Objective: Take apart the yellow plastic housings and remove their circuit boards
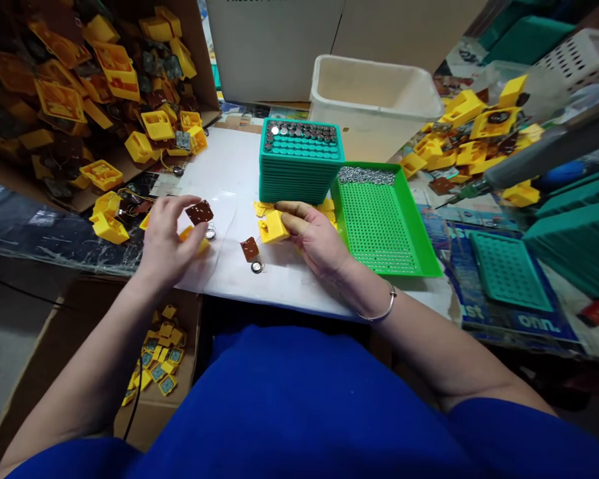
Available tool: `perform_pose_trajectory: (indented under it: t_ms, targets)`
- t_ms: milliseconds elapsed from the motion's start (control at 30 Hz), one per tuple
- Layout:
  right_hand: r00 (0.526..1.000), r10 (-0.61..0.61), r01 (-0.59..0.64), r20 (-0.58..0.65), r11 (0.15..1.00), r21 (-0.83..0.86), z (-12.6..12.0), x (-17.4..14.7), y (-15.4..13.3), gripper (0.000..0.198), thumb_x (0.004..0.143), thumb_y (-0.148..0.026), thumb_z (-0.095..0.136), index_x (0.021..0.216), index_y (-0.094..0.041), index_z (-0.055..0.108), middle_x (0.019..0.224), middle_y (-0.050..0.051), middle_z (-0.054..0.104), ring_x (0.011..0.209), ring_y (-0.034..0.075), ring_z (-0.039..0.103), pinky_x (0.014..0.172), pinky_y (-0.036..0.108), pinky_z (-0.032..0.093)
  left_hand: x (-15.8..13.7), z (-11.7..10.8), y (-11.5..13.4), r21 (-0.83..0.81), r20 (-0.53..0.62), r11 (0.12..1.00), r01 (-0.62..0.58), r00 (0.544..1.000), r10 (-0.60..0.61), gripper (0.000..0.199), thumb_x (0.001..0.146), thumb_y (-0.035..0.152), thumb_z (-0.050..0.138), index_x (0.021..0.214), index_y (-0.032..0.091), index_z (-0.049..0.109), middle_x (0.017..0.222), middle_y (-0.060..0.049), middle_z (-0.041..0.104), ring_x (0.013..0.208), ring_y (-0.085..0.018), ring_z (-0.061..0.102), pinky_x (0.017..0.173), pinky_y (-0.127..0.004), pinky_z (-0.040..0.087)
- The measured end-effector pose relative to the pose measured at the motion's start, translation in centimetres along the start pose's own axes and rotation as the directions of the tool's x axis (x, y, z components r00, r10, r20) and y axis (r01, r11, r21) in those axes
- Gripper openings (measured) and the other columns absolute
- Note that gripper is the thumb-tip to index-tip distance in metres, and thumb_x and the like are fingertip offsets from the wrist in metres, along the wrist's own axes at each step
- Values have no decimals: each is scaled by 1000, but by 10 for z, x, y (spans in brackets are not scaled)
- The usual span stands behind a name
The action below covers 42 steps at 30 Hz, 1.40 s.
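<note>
Pinched in my right hand (317, 239) is a small yellow plastic housing (275, 227), just in front of a teal tray stack. A brown circuit board (249, 249) and a small round metal part (257, 267) with thin wires lie below it; whether they are wired to the housing I cannot tell. My left hand (170, 233) is curved open, thumb and fingers apart. By its fingertips are another brown circuit board (199, 213) and a round part (210, 234). A yellow piece (202, 246) shows partly behind the left thumb. More yellow pieces (263, 209) lie at the stack's foot.
The teal tray stack (302, 176) carries round metal cells on top. Right of it is a green perforated tray (419, 233) with small screws (367, 175). A carton (207, 80) of yellow housings stands left. An electric screwdriver (504, 169) hangs at right.
</note>
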State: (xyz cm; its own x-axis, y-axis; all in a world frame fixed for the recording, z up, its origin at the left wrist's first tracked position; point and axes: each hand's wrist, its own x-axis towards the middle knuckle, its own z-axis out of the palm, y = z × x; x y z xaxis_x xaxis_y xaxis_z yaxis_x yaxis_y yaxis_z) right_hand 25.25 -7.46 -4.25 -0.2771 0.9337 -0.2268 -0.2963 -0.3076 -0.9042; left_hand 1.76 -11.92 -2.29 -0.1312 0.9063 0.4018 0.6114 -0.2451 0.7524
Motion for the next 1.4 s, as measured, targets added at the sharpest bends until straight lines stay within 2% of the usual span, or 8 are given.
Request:
perform_pose_trajectory:
  t_ms: [133, 300, 400, 467, 633, 867, 1100, 1400]
  targets:
    - [992, -71, 78, 108, 995, -63, 14, -8, -12, 29, 76, -25, 65, 104, -19, 58, 85, -2, 64, 79, 11, 62, 76, 27, 54, -15, 11, 22, 107, 162, 966, -237, 962, 219, 53, 75, 26, 75, 125, 24, 57, 124, -9, 55, 110, -27, 58, 94, -46, 52]
    - [921, -260, 341, 289, 897, -282, 25, -23, -18, 32, 84, -25, 62, 114, -18, 57, 93, 1, 65, 84, 11, 62, 82, 29, 53, -31, 24, 30, -130, 216, 986, -108, 967, 135, 59, 76, 28, 74, 130, 25, 50, 118, -8, 60, 98, -21, 64, 83, -36, 57]
    - [849, -365, 527, 381, 621, -580, 18, -27, -9, 18, 88, -22, 58, 104, -15, 62, 101, 5, 65, 85, 12, 60, 82, 29, 49, -36, 21, 22, -226, 124, 972, 61, 992, -34, 52, 76, 30, 75, 122, 24, 51, 111, -7, 61, 95, -19, 64, 81, -34, 57]
    - [834, -233, 551, 499, 368, -749, 15, -29, 1, 18, 89, -25, 61, 102, -14, 65, 99, 7, 65, 84, 15, 57, 80, 31, 47, -39, 18, 16, -275, 108, 955, 108, 991, -81, 52, 74, 29, 77, 118, 24, 50, 107, -5, 61, 91, -18, 64, 79, -33, 57]
    - [817, 18, 577, 577, -49, -815, 18, -30, 14, 22, 92, -28, 57, 104, -11, 66, 98, 12, 64, 89, 20, 54, 78, 32, 42, -44, 15, 6, -148, 14, 987, -54, 998, 57, 50, 69, 26, 83, 102, 24, 46, 102, -3, 61, 93, -19, 64, 82, -35, 55]
    - [772, -357, 505, 525, -157, -849, -10, -25, -10, 29, 93, -11, 40, 107, -12, 66, 95, 12, 62, 85, 21, 51, 80, 34, 43, -32, 45, 7, 368, 98, 832, -416, 907, 410, 28, 81, 33, 70, 85, 23, 44, 97, -8, 61, 84, -22, 63, 64, -32, 50]
    - [897, 15, 423, 441, 259, -869, -31, -55, -16, 42, 82, -4, 49, 121, -13, 58, 105, 8, 66, 94, 17, 59, 88, 31, 48, -51, 55, 37, 435, 458, 753, -494, 841, 287, 22, 88, 40, 58, 88, 20, 53, 122, -20, 61, 100, -32, 63, 77, -43, 51]
    - [901, -271, 379, 339, 110, -919, -41, -65, 1, 26, 93, -17, 47, 114, -14, 61, 107, 12, 62, 89, 20, 59, 82, 33, 49, -47, 20, 41, 285, 586, 885, -367, 798, 142, 49, 88, 46, 60, 128, 20, 50, 117, -12, 63, 102, -28, 63, 84, -39, 50]
